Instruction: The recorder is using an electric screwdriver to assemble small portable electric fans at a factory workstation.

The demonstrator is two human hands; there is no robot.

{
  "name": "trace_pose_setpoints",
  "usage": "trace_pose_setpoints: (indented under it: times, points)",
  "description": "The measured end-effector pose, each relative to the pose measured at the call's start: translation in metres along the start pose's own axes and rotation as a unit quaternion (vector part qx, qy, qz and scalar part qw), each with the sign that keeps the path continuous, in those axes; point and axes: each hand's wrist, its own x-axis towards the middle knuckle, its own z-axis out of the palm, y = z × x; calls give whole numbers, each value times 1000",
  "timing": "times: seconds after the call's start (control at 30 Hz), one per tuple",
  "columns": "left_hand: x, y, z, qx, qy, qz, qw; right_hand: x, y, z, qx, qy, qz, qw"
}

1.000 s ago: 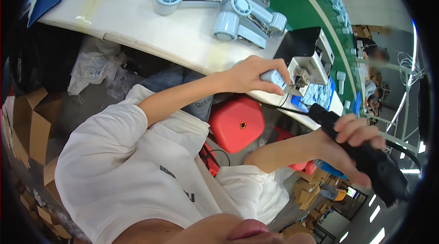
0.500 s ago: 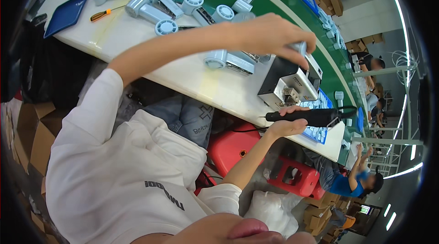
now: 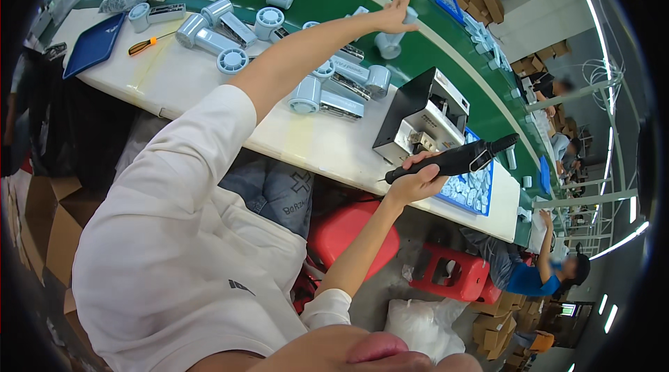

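My left hand (image 3: 394,16) is stretched out over the green conveyor belt, thumb and fingers spread apart. Right beside those fingers a light-blue handheld fan (image 3: 389,44) is on the belt, slightly blurred. My right hand (image 3: 417,182) wraps around a black electric screwdriver (image 3: 453,161), whose thin bit points left over the table's near edge. Behind the screwdriver stands a black-and-silver boxy machine (image 3: 425,117). More light-blue fans, including one with its handle innards exposed (image 3: 341,104), lie on the white table left of the machine, partly covered by my left arm.
A blue tray of small light-blue parts (image 3: 474,194) sits right of the machine. Farther left are an orange-handled screwdriver (image 3: 143,46) and a dark blue tray (image 3: 94,46). Red stools (image 3: 449,273) stand below the table. Several people work along the belt.
My left hand has moved from above the machine, away to the far left over the belt, and its fingers have spread from the light-blue fan. My right hand shifted slightly left, still holding the electric screwdriver.
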Motion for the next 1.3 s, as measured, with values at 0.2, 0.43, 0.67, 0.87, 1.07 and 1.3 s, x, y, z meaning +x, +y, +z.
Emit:
trace_pose_setpoints:
  times: [0.2,0.43,0.67,0.87,1.07,1.3]
  points:
    - [-31,-15,8,231,-260,-156,924,4,2,-24,-72,13,20,997]
    - [-32,-44,-38,134,-244,-14,960,12,0,1,-59,-5,43,997]
    - [-84,65,-113,46,-355,157,920,11,-2,-18,-132,-24,29,991]
    - [-134,81,-137,89,-397,196,892,13,0,-2,-120,-38,42,991]
    - [-130,109,-143,135,-439,89,884,8,-4,11,-168,-64,30,983]
    - [-84,31,-104,185,-223,141,947,-4,4,11,-284,-119,35,951]
